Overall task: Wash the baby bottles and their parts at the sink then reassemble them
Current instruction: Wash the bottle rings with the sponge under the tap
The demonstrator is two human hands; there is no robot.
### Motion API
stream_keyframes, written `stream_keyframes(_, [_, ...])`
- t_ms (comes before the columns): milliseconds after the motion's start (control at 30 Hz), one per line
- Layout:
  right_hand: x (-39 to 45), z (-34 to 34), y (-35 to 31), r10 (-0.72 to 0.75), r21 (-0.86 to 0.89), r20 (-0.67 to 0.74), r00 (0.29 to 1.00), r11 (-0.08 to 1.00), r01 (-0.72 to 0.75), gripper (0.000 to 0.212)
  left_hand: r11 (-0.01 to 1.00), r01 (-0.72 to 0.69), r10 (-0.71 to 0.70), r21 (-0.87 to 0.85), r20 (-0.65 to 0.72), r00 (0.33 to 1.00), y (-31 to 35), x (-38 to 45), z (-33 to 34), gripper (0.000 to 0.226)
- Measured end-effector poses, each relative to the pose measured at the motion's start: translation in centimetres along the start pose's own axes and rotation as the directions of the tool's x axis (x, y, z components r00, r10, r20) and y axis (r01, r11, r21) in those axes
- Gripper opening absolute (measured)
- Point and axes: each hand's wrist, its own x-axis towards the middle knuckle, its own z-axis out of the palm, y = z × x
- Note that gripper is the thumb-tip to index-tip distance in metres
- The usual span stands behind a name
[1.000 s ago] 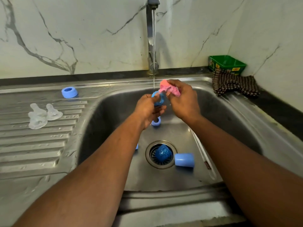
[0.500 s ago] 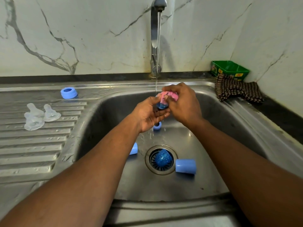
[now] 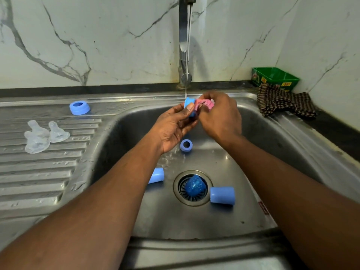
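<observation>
Both hands meet under the thin stream from the tap (image 3: 183,36), right over the sink (image 3: 272,152). Left hand (image 3: 171,127) pinches a blue screw ring (image 3: 189,106) between thumb and fingers, palm turned up, remaining fingers loosely bent. Right hand (image 3: 220,115) curls tight round a pink scrub cloth (image 3: 206,104), pressing it against the ring. Down in the basin: another blue ring (image 3: 186,145), a blue cap (image 3: 222,195), a second cap (image 3: 156,175) half behind the left forearm, and a speckled blue piece (image 3: 193,187) in the drain. On the drainboard, a blue collar (image 3: 79,107) and clear teats (image 3: 44,136).
</observation>
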Motion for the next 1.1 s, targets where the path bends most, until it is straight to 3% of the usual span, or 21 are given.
stream_keyframes(167, [-0.2,0.6,-0.1,0.009,0.001,0.091,0.996,1.0,-0.009,0.023,0.998,-0.013,0.018,0.066,-0.086,0.996,-0.6,0.4,-0.2,0.042])
stream_keyframes(400, [-0.5,0.8,0.1,-0.101,0.097,-0.011,0.995,0.99,0.101,0.025,0.992,0.033,-0.013,0.118,-0.164,0.986,-0.6,0.7,-0.5,0.04])
stream_keyframes(467, [-0.5,0.6,-0.1,-0.135,0.125,0.005,0.991,0.983,0.134,0.025,0.979,0.012,0.026,0.206,-0.182,0.983,-0.6,0.4,-0.6,0.038])
stream_keyframes(633, [-0.4,0.5,-0.2,-0.123,-0.066,0.199,0.972,0.988,0.139,0.029,0.802,-0.217,0.326,0.557,-0.104,0.94,-0.2,0.6,-0.2,0.06])
stream_keyframes(800, [0.2,0.9,-0.4,-0.061,-0.079,0.258,0.964,0.993,0.084,0.025,0.609,-0.29,0.474,0.738,-0.045,0.88,-0.3,1.2,-0.6,0.055])
stream_keyframes(867, [0.7,1.3,-0.5,-0.04,-0.01,0.315,0.948,0.999,0.046,0.019,0.549,-0.305,0.528,0.778,-0.041,0.848,-0.5,1.5,-1.0,0.051])
stream_keyframes(1000, [1.3,1.5,-0.4,-0.036,0.159,0.343,0.939,0.987,-0.02,0.005,0.477,-0.293,0.545,0.829,-0.018,0.838,-0.7,1.8,-1.1,0.05])
stream_keyframes(1100, [1.2,1.3,-0.2,-0.108,0.179,0.197,0.974,0.981,0.073,0.01,0.557,-0.306,0.457,0.773,0.023,0.889,-0.6,2.0,-1.2,0.045])
